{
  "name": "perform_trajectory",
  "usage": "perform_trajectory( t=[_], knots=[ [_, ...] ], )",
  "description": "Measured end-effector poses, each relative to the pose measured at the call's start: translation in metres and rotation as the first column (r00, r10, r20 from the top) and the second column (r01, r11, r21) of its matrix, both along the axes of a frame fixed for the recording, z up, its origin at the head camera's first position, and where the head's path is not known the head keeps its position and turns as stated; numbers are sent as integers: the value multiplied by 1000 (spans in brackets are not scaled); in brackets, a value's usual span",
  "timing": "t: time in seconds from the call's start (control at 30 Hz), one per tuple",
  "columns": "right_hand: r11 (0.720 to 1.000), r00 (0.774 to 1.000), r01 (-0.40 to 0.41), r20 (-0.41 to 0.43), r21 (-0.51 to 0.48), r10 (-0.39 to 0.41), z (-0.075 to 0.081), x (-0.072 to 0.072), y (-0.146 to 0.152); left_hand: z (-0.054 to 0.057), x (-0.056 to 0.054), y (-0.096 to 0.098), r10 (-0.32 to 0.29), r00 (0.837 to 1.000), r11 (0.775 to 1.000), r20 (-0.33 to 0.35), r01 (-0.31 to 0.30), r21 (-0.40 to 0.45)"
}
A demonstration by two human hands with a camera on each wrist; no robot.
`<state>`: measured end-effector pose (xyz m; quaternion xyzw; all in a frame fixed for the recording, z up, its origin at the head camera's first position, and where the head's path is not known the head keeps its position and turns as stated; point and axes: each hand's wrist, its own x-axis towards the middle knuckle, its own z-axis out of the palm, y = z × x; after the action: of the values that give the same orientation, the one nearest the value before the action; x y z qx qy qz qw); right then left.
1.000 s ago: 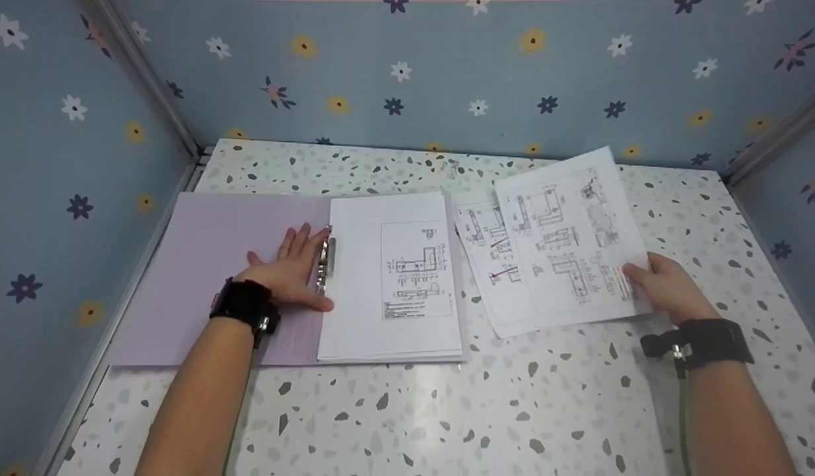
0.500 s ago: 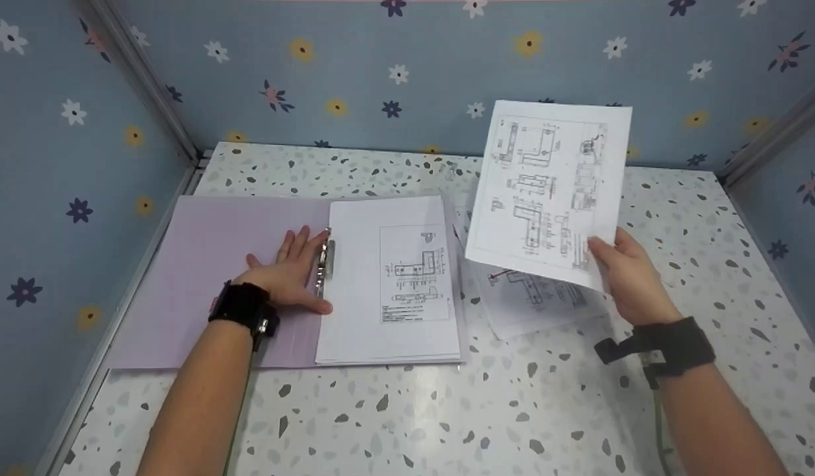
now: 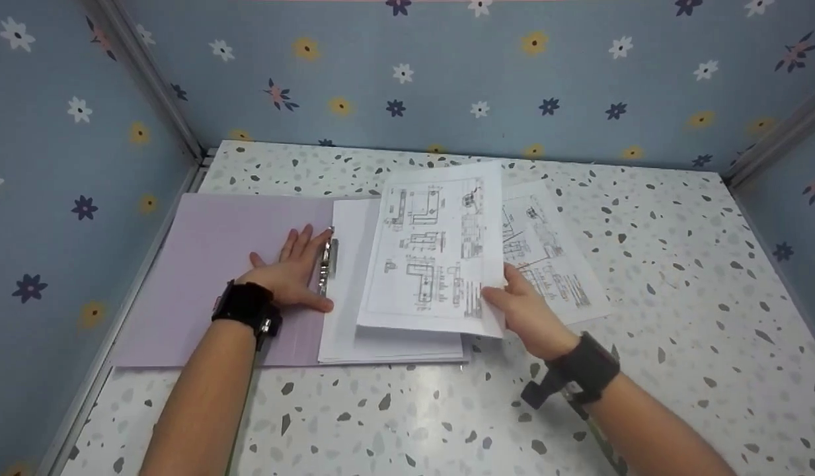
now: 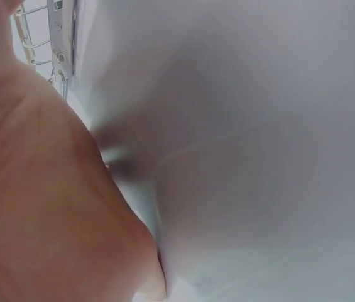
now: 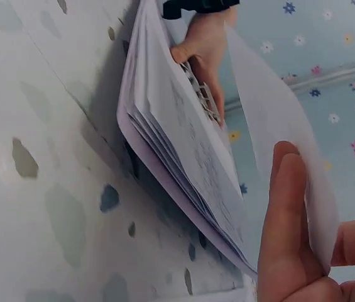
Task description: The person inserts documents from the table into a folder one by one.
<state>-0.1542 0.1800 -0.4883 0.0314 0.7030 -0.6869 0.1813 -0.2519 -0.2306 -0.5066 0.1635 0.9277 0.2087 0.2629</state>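
A light purple ring binder (image 3: pixel 209 264) lies spread on the table. My left hand (image 3: pixel 289 276) rests on its left cover, fingers spread, beside the metal ring mechanism (image 3: pixel 326 268). The rings also show at the top left of the left wrist view. White pages (image 3: pixel 348 347) are stacked on the binder's right side. Between thumb and fingers, my right hand (image 3: pixel 536 317) pinches a sheet of paper (image 3: pixel 433 258) printed with technical drawings by its lower right edge. That sheet hangs over the stacked pages and covers most of them. From the right wrist view, the held sheet (image 5: pixel 271 100) stands apart from the stack.
Another loose printed sheet (image 3: pixel 566 258) lies on the speckled tabletop (image 3: pixel 678 277) right of the binder, partly behind the held sheet. Flower-patterned panels (image 3: pixel 447 73) rise at the back and both sides.
My right hand has lifted the sheet off the loose paper on the right and carried it left, over the binder's pages. The left hand has stayed in place.
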Motion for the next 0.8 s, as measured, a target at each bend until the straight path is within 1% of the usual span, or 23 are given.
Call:
perform_trajectory(
  t=[0.23, 0.33, 0.43, 0.53, 0.6, 0.73, 0.8],
  knots=[
    [995, 997, -69, 26, 68, 67, -10, 3, -31, 0, 1, 0, -7, 1000, 1000, -6, 7, -9],
    [991, 994, -108, 16, 84, 107, -14, 4, -39, -1, 0, 0, 0, 1000, 1000, -2, 0, -8],
    [986, 992, -129, 10, 106, 129, -18, 4, -47, -2, -1, 1, 7, 1000, 1000, 6, -7, -9],
    [982, 991, -133, 17, 136, 132, -20, 4, -52, -2, -2, 1, 12, 1000, 1000, 14, -12, 2],
    [983, 992, -127, 17, 136, 126, -21, 4, -55, -3, -2, 0, 10, 1000, 1000, 14, -10, 15],
    [984, 992, -122, -3, 130, 123, -24, 4, -58, -2, -1, 0, 16, 1000, 999, 19, -17, 36],
    [983, 992, -121, -14, 142, 124, -25, 4, -60, -1, 0, -1, 18, 1000, 999, 18, -19, 33]
  ],
)
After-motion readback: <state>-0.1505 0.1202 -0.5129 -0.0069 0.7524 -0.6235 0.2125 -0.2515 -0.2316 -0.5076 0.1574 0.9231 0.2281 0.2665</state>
